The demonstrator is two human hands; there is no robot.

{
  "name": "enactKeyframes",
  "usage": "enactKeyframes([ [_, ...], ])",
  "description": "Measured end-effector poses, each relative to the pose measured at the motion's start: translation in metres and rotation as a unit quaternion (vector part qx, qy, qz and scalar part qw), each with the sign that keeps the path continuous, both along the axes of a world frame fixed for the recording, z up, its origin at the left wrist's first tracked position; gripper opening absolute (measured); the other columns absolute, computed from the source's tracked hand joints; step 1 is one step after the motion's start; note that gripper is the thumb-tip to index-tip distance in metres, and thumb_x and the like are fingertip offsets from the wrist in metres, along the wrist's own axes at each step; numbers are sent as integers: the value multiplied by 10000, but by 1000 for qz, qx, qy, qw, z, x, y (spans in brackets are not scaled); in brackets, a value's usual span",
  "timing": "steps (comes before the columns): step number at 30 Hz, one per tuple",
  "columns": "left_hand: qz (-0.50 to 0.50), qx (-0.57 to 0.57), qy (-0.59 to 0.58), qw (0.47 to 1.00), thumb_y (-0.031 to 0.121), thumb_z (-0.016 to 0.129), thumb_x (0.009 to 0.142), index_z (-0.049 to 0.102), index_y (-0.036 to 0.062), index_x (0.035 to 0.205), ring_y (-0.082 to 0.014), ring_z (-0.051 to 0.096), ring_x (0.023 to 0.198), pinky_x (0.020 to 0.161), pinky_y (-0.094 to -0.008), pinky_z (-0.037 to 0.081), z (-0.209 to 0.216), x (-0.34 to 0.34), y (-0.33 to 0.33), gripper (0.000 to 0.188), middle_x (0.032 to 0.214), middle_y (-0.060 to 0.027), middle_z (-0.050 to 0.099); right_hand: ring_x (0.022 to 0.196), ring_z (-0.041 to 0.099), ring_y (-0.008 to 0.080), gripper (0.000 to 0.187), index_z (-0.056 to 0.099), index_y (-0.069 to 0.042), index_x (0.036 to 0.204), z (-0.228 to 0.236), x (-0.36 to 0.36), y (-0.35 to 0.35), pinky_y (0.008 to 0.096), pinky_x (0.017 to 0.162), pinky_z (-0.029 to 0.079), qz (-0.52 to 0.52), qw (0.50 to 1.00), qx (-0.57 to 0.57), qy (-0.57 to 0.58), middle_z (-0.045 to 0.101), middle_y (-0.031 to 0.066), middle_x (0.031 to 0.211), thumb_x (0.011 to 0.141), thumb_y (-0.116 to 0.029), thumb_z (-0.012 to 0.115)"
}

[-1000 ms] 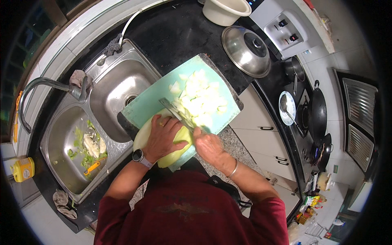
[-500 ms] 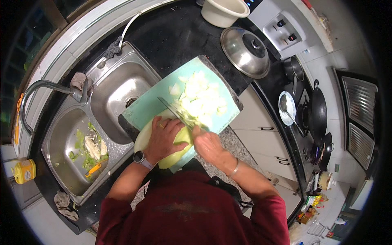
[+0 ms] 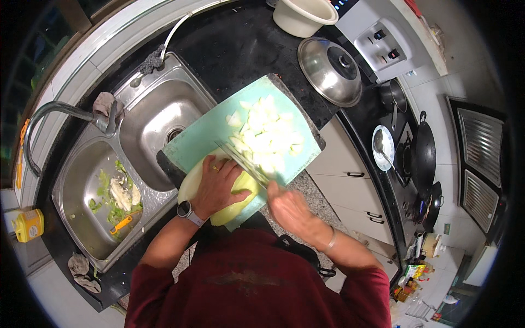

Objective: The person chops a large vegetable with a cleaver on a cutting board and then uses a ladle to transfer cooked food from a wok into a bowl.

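Note:
A large pale green gourd (image 3: 190, 185), peeled-looking, lies at the near edge of a light green cutting board (image 3: 199, 136). My left hand (image 3: 220, 185) presses on it from above, fingers curved over its side. In my right hand (image 3: 291, 209) is the handle of a kitchen knife (image 3: 240, 158). Its blade slants along the gourd's cut end, close to my left fingertips. Whether the edge is in the flesh I cannot tell. Beyond the blade, many cut pale pieces (image 3: 266, 128) lie in a loose pile on the board.
The board reaches over the edge of a double steel sink (image 3: 158, 109). Peelings and an orange-handled tool (image 3: 121, 224) lie in its left basin. A steel lid (image 3: 331, 71) and a cream basin (image 3: 304, 17) stand behind. At right are a bowl with a spoon (image 3: 383, 143) and a black wok (image 3: 423, 148).
My right hand has moved slightly right and toward me, and the knife has shifted with it. My left hand stays on the gourd.

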State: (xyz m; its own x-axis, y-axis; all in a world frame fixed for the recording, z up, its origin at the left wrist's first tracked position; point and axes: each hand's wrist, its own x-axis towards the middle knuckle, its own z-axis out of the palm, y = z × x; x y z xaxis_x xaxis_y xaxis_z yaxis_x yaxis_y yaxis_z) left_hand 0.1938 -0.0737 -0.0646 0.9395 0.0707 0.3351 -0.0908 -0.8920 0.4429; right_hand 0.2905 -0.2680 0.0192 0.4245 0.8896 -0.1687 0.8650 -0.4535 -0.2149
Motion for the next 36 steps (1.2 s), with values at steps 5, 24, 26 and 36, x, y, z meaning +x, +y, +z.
enactKeyframes([
  [5,-14,-8,26,1000,465,763,748,570,34,1228,-302,514,1131,1035,-580,314,0,0,-1,674,1210,-118,555,543,670,360,59,522,26,861,-23,-4,7,432,499,545,-14,1000,-7,-5,650,208,657,806,34,545],
  [24,-2,-29,7,1000,433,762,766,560,49,1257,-274,531,1130,1037,-556,323,2,-3,1,655,1203,-97,569,487,633,349,68,510,49,864,-4,-2,2,436,435,515,4,999,35,15,607,205,591,819,19,552],
  [26,1,-30,14,999,435,760,768,559,49,1259,-274,532,1127,1037,-555,324,2,-4,0,657,1203,-98,569,464,614,351,87,499,60,857,0,-6,-6,440,430,510,0,998,45,32,598,212,590,821,13,562],
  [36,-11,-8,27,1000,454,774,753,570,50,1249,-288,521,1168,1057,-574,291,10,-8,1,671,1226,-104,567,569,676,356,33,527,23,875,-49,3,36,416,492,545,-27,999,37,-6,644,212,639,854,1,540],
])
